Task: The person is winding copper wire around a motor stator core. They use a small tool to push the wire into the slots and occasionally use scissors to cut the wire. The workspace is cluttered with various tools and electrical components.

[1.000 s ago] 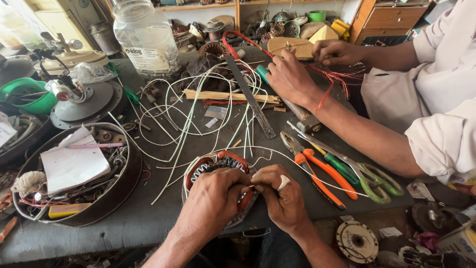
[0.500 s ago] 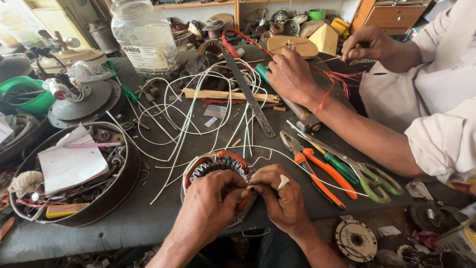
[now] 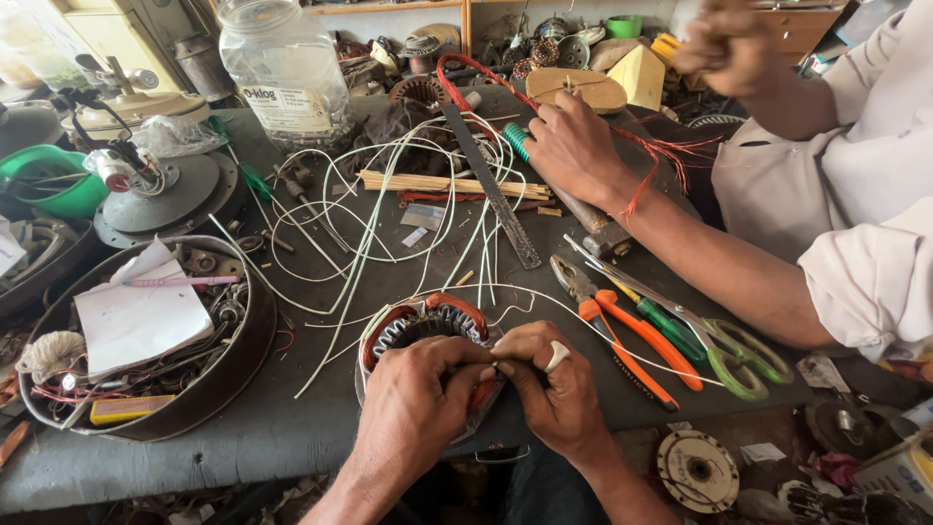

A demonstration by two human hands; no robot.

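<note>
A round motor stator (image 3: 426, 329) with copper-coloured windings and orange insulation lies at the near edge of the grey workbench (image 3: 292, 428). My left hand (image 3: 418, 394) and my right hand (image 3: 549, 374) rest on its near side, fingertips pinched together on a thin white wire (image 3: 494, 367) between them. A ring sits on my right hand's finger. Long white sleeved wires (image 3: 379, 209) fan out from the stator across the bench. My hands hide the stator's near rim.
Another person at the right rests one hand (image 3: 573, 146) on the bench and raises the other (image 3: 724, 44). Orange-handled pliers (image 3: 622, 326), green scissors (image 3: 729, 345), a steel ruler (image 3: 496, 190), a plastic jar (image 3: 287, 68) and a round tray (image 3: 209, 379) of parts surround the stator.
The other person's far hand has lifted up and away from the bench at the top right. My hands stay pinched over the stator, barely shifting.
</note>
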